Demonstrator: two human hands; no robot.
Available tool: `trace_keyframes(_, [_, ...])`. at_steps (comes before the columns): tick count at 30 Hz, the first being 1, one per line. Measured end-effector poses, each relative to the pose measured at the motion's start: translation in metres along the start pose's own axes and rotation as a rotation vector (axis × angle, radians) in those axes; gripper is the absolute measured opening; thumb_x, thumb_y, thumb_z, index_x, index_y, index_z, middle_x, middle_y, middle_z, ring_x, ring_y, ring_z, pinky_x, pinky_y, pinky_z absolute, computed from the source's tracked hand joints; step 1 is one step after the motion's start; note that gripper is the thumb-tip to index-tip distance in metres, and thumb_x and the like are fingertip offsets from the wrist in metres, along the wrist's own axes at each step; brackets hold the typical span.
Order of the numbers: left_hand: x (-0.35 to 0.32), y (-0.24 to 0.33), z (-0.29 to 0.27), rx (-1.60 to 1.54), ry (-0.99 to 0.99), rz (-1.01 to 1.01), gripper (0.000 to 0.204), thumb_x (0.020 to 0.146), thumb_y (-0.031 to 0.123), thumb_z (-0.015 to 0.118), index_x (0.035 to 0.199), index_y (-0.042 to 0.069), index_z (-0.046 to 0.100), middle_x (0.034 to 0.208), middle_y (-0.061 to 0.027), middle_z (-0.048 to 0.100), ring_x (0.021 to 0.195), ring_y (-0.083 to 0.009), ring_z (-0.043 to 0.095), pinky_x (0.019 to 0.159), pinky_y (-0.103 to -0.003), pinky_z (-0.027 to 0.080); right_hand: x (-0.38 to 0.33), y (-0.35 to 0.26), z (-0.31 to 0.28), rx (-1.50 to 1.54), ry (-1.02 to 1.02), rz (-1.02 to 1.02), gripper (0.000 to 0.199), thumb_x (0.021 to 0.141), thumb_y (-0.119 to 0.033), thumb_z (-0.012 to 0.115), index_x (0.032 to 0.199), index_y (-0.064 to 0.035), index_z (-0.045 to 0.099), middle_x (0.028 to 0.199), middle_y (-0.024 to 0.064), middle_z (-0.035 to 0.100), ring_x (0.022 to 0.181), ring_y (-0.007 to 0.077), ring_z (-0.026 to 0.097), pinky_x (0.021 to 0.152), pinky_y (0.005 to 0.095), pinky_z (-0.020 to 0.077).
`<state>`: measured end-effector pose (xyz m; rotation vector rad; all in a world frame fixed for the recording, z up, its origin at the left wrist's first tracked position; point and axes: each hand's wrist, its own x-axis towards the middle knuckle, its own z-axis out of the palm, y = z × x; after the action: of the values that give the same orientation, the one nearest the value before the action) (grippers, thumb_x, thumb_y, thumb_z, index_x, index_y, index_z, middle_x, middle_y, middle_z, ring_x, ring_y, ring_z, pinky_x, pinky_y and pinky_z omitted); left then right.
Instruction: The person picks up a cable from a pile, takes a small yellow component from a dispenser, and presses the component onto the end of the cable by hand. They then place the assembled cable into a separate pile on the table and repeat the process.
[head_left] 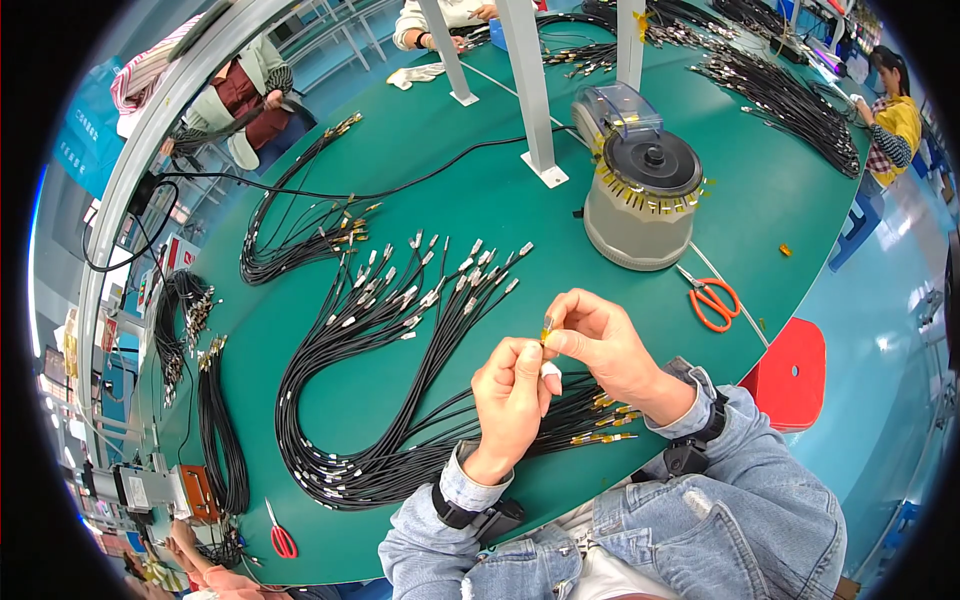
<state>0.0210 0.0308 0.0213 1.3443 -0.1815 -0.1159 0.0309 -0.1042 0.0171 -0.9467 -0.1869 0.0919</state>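
My left hand [508, 405] and my right hand [612, 352] meet above the near part of the table, fingertips together in a pinch. Between them shows a small cable end with a metallic tip, with a bit of amber tape [545, 337] on it; the fingers hide most of it. White wrapping [550, 371] covers a fingertip at my left hand. Beneath and to the left lies a big looped bundle of black cables [300, 400], its pale connector ends fanned out. Several ends near my right wrist carry amber tape [605, 437].
Beyond my right hand stands a round tape dispenser [640, 225], amber strips along its rim. Orange-handled scissors [713, 303] lie beside it; red scissors [281, 535] lie at left. Grey posts [530, 90] rise from the green table [430, 190]. A red stool [795, 375] stands right. Other people work around.
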Motion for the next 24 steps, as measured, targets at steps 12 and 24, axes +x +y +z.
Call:
trace_keyframes(12, [0.009,0.003,-0.013,-0.225,-0.31,-0.256,0.028,0.096,0.024,0.044,0.086,0.001,0.056,0.061,-0.0036,0.054,0.042,-0.0048,0.04,0.038,-0.017,0.028,0.004,0.003,-0.015,0.115,-0.164,0.039,0.014,0.085,-0.013,0.062,0.085,-0.0005,0.057,0.087,0.0035,0.052,0.075,0.0108,0.05,0.068,0.0237,0.0413])
trace_keyframes(24, [0.005,-0.032,-0.02,0.296,-0.272,0.055,0.021,0.093,0.016,0.048,0.087,0.001,0.06,0.069,-0.0023,0.059,0.05,-0.0046,0.045,0.046,-0.017,0.033,0.0,-0.032,-0.045,-0.224,-0.078,-0.108,0.016,0.083,-0.008,0.061,0.096,0.0006,0.059,0.091,0.002,0.053,0.083,0.0091,0.049,0.073,0.0233,0.0415])
